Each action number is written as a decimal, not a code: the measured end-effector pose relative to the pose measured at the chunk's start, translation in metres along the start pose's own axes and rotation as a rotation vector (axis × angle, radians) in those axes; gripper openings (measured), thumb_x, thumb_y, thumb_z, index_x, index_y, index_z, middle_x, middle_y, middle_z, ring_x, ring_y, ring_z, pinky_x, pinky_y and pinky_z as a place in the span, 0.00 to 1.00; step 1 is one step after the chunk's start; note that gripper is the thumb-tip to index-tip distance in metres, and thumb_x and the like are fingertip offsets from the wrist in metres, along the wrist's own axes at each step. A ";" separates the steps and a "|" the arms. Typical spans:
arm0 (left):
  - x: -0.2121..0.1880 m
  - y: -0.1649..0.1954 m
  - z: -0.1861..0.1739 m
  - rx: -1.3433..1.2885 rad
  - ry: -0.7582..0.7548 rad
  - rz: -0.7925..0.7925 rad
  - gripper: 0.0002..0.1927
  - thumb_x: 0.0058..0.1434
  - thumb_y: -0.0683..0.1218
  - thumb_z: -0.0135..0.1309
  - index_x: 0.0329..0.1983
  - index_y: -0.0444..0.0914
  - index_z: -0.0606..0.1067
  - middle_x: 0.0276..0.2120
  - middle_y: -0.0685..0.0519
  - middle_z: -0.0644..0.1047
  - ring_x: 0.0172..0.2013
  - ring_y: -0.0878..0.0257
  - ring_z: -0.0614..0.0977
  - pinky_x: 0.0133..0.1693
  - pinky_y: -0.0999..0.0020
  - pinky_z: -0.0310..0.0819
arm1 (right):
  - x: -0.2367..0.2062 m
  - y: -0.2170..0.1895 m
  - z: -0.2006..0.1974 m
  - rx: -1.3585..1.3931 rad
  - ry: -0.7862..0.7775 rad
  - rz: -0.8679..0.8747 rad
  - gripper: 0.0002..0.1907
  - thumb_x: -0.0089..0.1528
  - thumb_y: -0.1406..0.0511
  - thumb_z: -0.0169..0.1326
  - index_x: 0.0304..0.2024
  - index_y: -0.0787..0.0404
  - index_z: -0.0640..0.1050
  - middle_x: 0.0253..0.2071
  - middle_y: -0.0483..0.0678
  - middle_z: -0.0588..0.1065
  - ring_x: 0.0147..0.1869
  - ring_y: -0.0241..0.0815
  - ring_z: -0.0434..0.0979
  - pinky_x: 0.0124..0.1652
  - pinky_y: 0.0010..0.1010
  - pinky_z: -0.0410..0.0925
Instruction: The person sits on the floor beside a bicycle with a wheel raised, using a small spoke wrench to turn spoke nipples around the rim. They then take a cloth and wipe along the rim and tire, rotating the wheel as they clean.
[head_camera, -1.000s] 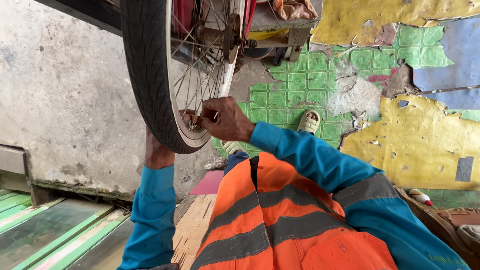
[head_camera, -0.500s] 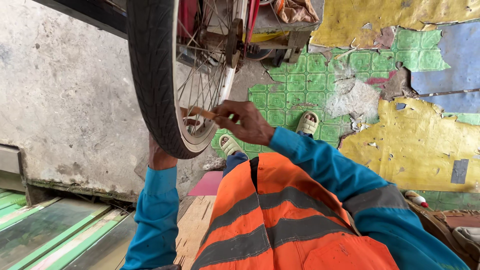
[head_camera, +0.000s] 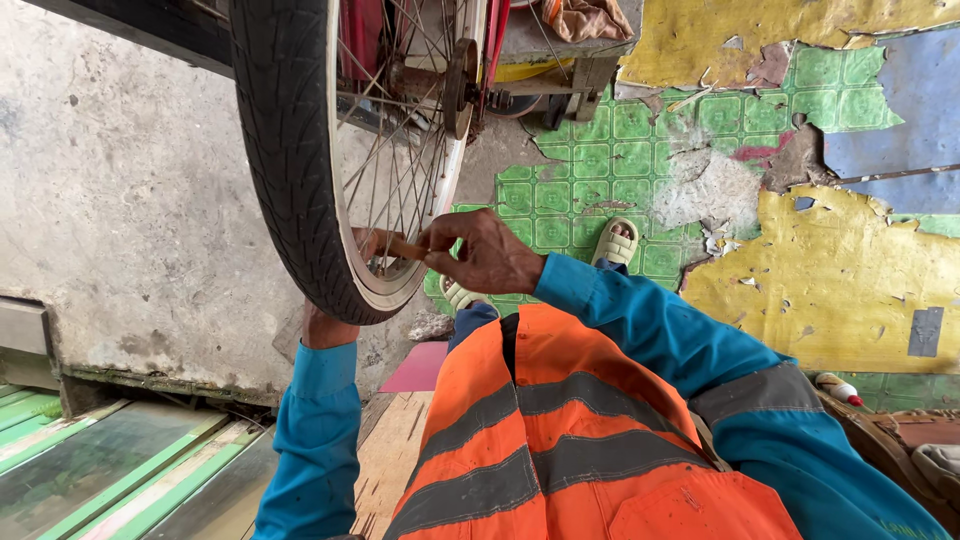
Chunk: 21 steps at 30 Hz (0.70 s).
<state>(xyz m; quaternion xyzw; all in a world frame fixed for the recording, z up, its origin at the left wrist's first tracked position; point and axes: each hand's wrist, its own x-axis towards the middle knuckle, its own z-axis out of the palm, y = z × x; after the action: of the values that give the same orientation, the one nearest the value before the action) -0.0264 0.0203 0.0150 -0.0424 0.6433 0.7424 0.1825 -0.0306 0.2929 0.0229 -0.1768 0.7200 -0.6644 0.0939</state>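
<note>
A person in an orange reflective vest (head_camera: 590, 440) over blue sleeves works on a spoked bicycle wheel with a black rubber tyre and white rim (head_camera: 330, 150), raised at chest height. The right hand (head_camera: 485, 255) is pinched shut on a small brown tool (head_camera: 405, 247) held against the thin metal spokes (head_camera: 400, 190) just inside the rim's lower arc. The left hand (head_camera: 325, 325) sits behind the tyre at the wheel's bottom edge, mostly hidden; whether it grips cannot be told. The wheel remains mounted on its red frame (head_camera: 365, 40), so the job appears to be mid-way, with the spoke work in progress and many spokes apparently still to be checked. Below the wheel lies a peeling floor of green patterned vinyl (head_camera: 590, 170) and torn yellow sheeting (head_camera: 830, 280), with a pale sandal (head_camera: 615, 243) on a foot beyond the hand. Left of the wheel stands a stained grey concrete wall (head_camera: 110, 200).
</note>
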 end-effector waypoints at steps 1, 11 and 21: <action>0.000 -0.002 0.000 -0.008 0.007 -0.002 0.19 0.72 0.49 0.54 0.59 0.33 0.72 0.52 0.42 0.78 0.49 0.53 0.83 0.45 0.58 0.82 | 0.002 -0.002 0.001 -0.003 -0.012 -0.004 0.06 0.61 0.66 0.61 0.34 0.64 0.80 0.36 0.49 0.82 0.34 0.39 0.82 0.30 0.31 0.76; -0.007 -0.007 -0.006 -0.024 0.002 0.009 0.20 0.72 0.49 0.53 0.61 0.32 0.71 0.54 0.41 0.77 0.50 0.52 0.82 0.47 0.57 0.82 | 0.008 -0.001 0.014 -0.073 0.042 -0.089 0.06 0.58 0.69 0.61 0.30 0.64 0.76 0.36 0.48 0.79 0.37 0.43 0.82 0.32 0.33 0.75; 0.002 -0.011 0.000 -0.093 0.031 0.044 0.22 0.73 0.50 0.51 0.63 0.32 0.69 0.56 0.41 0.76 0.52 0.52 0.81 0.50 0.56 0.81 | 0.013 0.005 0.012 -0.112 -0.021 -0.047 0.02 0.58 0.70 0.61 0.32 0.62 0.79 0.34 0.50 0.79 0.35 0.44 0.82 0.30 0.36 0.73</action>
<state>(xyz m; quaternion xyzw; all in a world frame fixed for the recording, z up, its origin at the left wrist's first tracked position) -0.0252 0.0217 0.0043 -0.0482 0.6116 0.7746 0.1536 -0.0383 0.2769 0.0180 -0.2059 0.7507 -0.6231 0.0757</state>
